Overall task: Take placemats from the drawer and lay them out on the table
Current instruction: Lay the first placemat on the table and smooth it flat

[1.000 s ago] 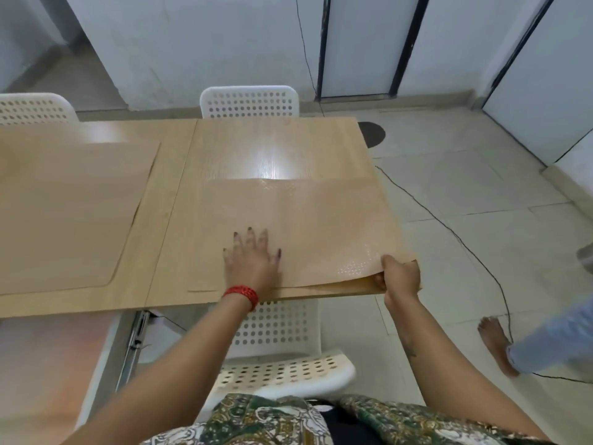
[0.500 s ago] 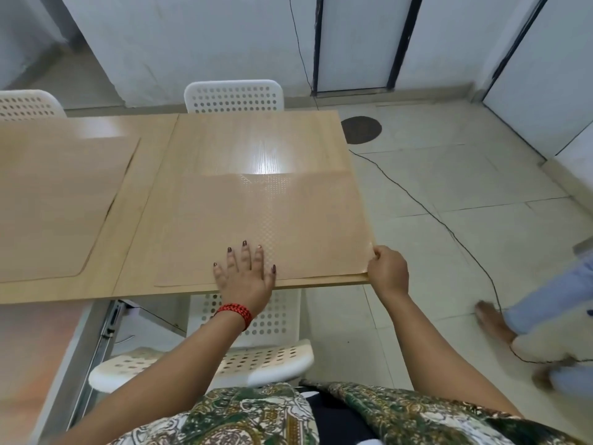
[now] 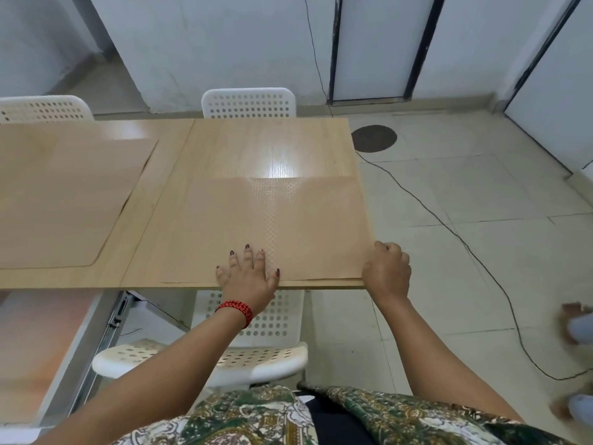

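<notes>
The left hand (image 3: 248, 277) presses flat, fingers spread, on the mat (image 3: 272, 226) lying on the surface (image 3: 256, 142), while the right hand (image 3: 388, 271) curls around its near right corner.

A tan placemat (image 3: 272, 226) lies flat on the right half of the wooden table (image 3: 256, 139), its near edge along the table's front edge. The left hand (image 3: 247, 277) presses flat on it, fingers spread. The right hand (image 3: 388, 271) curls round the placemat's near right corner. A second placemat (image 3: 64, 200) lies to the left, apart. A white chair (image 3: 250, 358) stands beneath the table's front edge.
</notes>
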